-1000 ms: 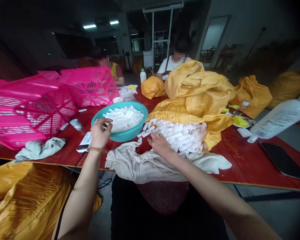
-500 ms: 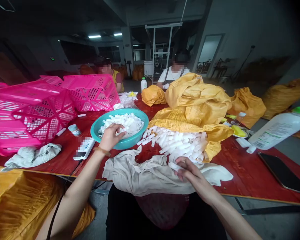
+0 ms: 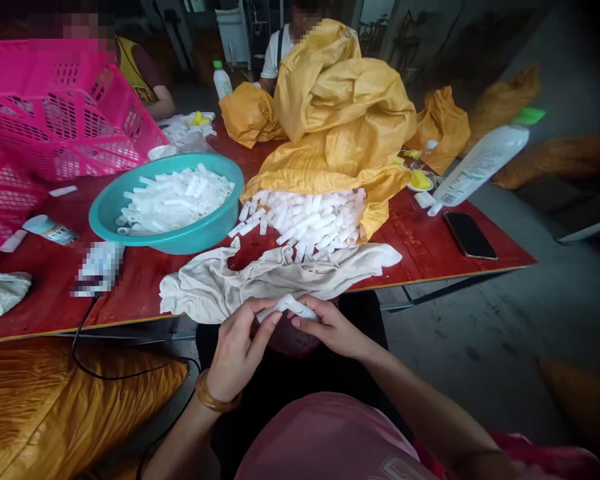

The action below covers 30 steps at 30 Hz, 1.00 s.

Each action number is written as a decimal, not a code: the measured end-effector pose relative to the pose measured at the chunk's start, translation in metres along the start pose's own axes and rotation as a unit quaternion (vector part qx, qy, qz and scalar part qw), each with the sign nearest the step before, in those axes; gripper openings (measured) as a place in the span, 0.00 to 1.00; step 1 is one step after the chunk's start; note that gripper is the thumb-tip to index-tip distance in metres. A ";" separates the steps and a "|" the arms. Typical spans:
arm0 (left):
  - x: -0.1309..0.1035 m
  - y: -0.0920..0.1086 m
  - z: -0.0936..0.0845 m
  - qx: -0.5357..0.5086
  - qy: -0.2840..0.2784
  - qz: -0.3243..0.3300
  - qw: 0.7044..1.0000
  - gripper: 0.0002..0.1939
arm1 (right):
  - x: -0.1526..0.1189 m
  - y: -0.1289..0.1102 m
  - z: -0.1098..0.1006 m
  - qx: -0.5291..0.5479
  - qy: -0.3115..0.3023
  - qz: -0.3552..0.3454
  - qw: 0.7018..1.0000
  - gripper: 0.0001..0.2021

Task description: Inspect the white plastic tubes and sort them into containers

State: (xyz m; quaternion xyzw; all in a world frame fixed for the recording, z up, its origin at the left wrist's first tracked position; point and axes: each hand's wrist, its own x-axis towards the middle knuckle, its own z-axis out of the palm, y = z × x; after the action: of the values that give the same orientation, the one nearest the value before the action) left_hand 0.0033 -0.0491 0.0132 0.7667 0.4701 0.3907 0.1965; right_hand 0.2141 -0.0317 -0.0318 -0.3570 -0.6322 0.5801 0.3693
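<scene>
Above my lap, at the table's near edge, my two hands are close together. My left hand [image 3: 237,348] is closed, with thumb and fingers pinching a short white tube [image 3: 286,304]. From the other side my right hand [image 3: 339,328] pinches white tube too; whether this is one bent piece or two meeting ends, I cannot tell. Just beyond the hands lies a crumpled pale cloth [image 3: 215,283]. A teal basin [image 3: 200,237] full of white tubes stands at the left, and a heap of loose white tubes [image 3: 315,217] spills from a yellow woven sack [image 3: 350,120].
Pink plastic baskets [image 3: 75,113] occupy the left. On the red table [image 3: 415,257] are a phone [image 3: 470,235], a leaning white bottle [image 3: 483,163] and a small jar [image 3: 50,229]. A black cable [image 3: 130,377] hangs at the left. Two people sit across the table.
My left hand has left the basin and come down to my right hand over my lap. Both now grip white tube. The view has tilted down and turned right.
</scene>
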 end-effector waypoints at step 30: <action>-0.020 -0.023 0.025 -0.182 -0.057 -0.103 0.976 0.13 | -0.008 0.019 0.020 -0.274 0.014 -0.059 0.960 0.12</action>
State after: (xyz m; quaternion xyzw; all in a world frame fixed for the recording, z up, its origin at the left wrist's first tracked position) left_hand 0.0043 -0.0537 -0.0258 0.6865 0.4554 0.4029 0.3988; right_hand 0.2005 -0.0467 -0.0526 -0.4149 -0.7817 0.3568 0.2991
